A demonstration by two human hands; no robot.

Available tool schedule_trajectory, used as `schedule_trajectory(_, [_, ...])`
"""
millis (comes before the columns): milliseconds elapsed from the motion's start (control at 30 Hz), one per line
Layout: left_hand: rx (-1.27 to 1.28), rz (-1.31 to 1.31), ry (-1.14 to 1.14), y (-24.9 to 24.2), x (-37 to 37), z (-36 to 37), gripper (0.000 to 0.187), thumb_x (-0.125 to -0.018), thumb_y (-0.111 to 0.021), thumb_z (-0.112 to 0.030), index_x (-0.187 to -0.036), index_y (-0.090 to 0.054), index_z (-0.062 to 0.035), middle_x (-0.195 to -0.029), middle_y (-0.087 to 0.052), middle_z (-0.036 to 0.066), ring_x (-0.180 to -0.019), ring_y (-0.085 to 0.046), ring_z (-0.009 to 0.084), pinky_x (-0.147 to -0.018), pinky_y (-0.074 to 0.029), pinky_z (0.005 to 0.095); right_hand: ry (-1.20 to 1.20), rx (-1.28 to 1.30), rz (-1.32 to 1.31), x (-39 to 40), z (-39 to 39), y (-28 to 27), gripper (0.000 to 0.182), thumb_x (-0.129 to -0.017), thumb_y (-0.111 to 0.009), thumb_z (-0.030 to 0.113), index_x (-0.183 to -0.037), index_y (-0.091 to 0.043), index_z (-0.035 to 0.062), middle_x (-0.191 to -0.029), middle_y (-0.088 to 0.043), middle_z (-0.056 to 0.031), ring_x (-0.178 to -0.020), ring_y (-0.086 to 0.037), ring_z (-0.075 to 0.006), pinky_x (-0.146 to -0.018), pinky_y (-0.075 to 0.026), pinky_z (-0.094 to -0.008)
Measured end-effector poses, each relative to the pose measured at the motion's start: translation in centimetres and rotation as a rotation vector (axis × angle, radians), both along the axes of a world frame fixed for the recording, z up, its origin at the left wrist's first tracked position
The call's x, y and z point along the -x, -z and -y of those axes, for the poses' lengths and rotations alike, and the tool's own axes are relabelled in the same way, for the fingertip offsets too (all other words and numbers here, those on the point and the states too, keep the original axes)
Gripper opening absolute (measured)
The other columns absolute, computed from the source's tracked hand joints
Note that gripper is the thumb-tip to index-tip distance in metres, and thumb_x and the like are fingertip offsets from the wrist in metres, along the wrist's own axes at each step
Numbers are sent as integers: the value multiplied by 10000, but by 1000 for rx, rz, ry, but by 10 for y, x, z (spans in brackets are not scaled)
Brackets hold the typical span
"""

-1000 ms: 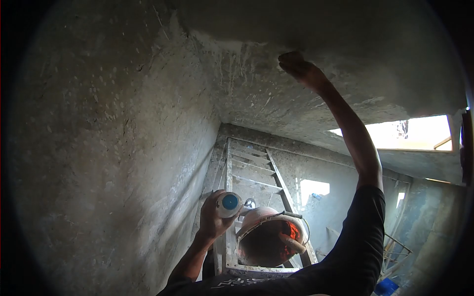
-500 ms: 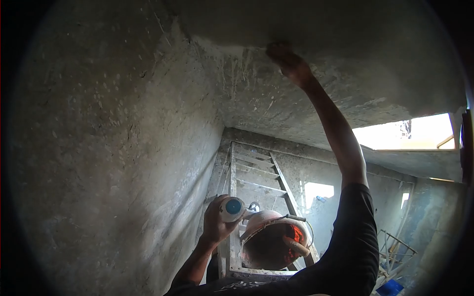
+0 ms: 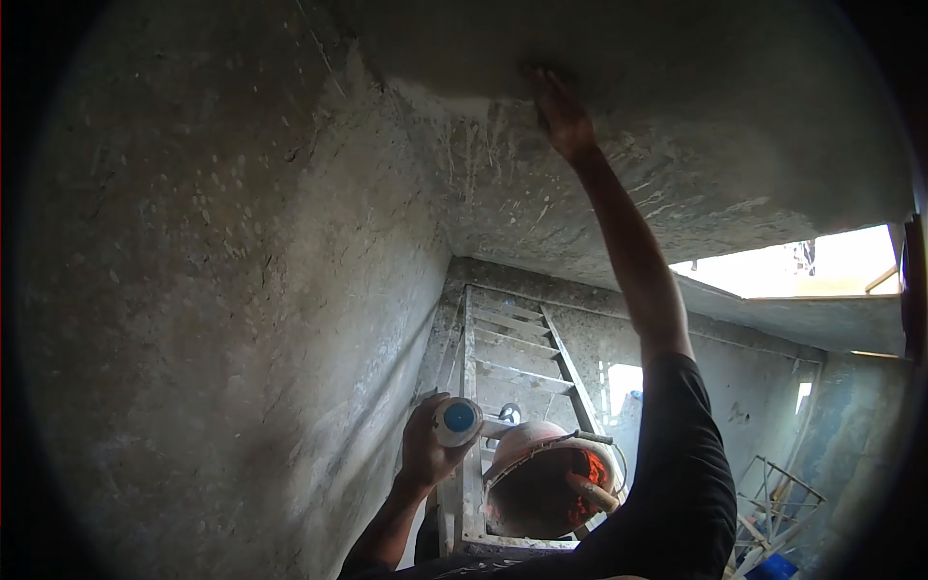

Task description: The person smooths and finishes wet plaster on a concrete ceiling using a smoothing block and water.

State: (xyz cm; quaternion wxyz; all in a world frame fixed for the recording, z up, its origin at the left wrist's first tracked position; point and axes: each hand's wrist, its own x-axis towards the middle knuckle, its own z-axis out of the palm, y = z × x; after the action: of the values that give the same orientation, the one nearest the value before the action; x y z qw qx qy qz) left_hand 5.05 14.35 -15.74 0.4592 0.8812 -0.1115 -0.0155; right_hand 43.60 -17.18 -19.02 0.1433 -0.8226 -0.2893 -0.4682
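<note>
At the lower middle, my left hand is closed round a whitish bottle-like container with a round blue end facing me. Overhead, my right hand reaches up to the rough grey ceiling, its fingers stretched out close to or against the surface. No object shows in that hand, though its fingertips are dark. Beside the left hand, a pail with a reddish-orange inside sits at the top of the ladder. A tool's rounded handle sticks out of it; the rest of the tool is hidden.
Below me stands a paint-spattered ladder. A rough, spotted wall rises close on the left. Bright light comes through an opening at the right. A metal frame and a blue object lie at the lower right.
My right hand has shifted slightly up the ceiling, and its fingers look straighter. The view has moved a little, so the ladder and pail appear lower and further right. My left hand keeps its hold.
</note>
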Motion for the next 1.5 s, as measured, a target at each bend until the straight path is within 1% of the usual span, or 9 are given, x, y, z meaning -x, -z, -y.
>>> schedule_trajectory(400, [66, 9, 36, 1, -1, 8, 630, -693, -867, -201, -1178, -498, -39, -1013, -626, 135, -883, -659, 283, -787, -535, 371, -54, 568, -110, 26, 95, -81, 543, -780, -618, 0, -1315, -536, 42, -1338, -561, -93, -1214, -561, -245, -987, -521, -390])
schedule_trajectory(533, [58, 11, -4, -3, 6, 0, 643, -692, -868, -207, -1183, -490, -37, -1008, -622, 146, -891, -655, 294, -794, -532, 381, 9, 473, -110, 52, 106, -72, 517, -795, -629, -34, -1302, -549, 26, -1280, -600, -107, -1178, -581, -267, -991, -502, -388])
schedule_trajectory(600, [96, -51, -34, -4, 11, -6, 632, -689, -859, -236, -1178, -505, -49, -1041, -634, 131, -924, -634, 330, -803, -509, 422, 81, 183, -68, 66, 96, -65, 556, -739, -626, -99, -1278, -565, 23, -1305, -582, -128, -1181, -581, -288, -990, -508, -414])
schedule_trajectory(833, [16, 19, 49, -5, 3, -8, 641, -688, -869, -215, -1174, -493, -32, -1011, -623, 151, -896, -649, 320, -799, -529, 394, 116, 134, 97, 27, 62, -35, 509, -808, -593, -109, -1298, -552, 22, -1286, -591, -135, -1089, -628, -312, -953, -515, -390])
schedule_trajectory(1000, [42, 29, 41, -3, 0, -2, 640, -686, -869, -213, -1170, -493, -25, -1013, -628, 151, -910, -648, 315, -800, -529, 394, -35, 312, -393, 48, 34, -2, 595, -744, -552, -129, -1313, -536, 45, -1310, -581, -105, -1172, -581, -299, -1022, -481, -402])
schedule_trajectory(1200, [43, 28, 54, 3, 6, 2, 627, -701, -860, -222, -1166, -492, -21, -978, -641, 137, -885, -656, 307, -786, -531, 389, -46, 158, 69, 25, 46, -74, 652, -728, -549, -125, -1350, -505, 65, -1363, -534, -101, -1172, -581, -284, -1037, -477, -398])
schedule_trajectory(1333, [60, 10, 57, -1, 6, 4, 628, -701, -859, -222, -1166, -490, -18, -976, -643, 134, -876, -658, 307, -782, -531, 389, 54, 346, -47, 19, 66, -24, 601, -754, -577, -90, -1329, -528, 79, -1332, -562, -101, -1161, -591, -267, -1045, -477, -397])
schedule_trajectory(1400, [77, 8, 55, -3, 6, 3, 630, -702, -857, -220, -1168, -486, -12, -972, -642, 136, -873, -658, 309, -780, -531, 391, -131, 597, -245, 32, 60, -6, 529, -802, -606, -17, -1315, -544, 95, -1326, -573, -83, -1165, -594, -247, -1044, -479, -388])
schedule_trajectory(1500, [82, -3, 47, -3, 5, 0, 632, -701, -857, -212, -1170, -484, -12, -973, -638, 139, -874, -657, 309, -779, -530, 393, -99, 560, -60, 45, 52, -23, 504, -805, -629, 36, -1300, -557, 97, -1332, -571, -66, -1169, -593, -230, -1040, -483, -380])
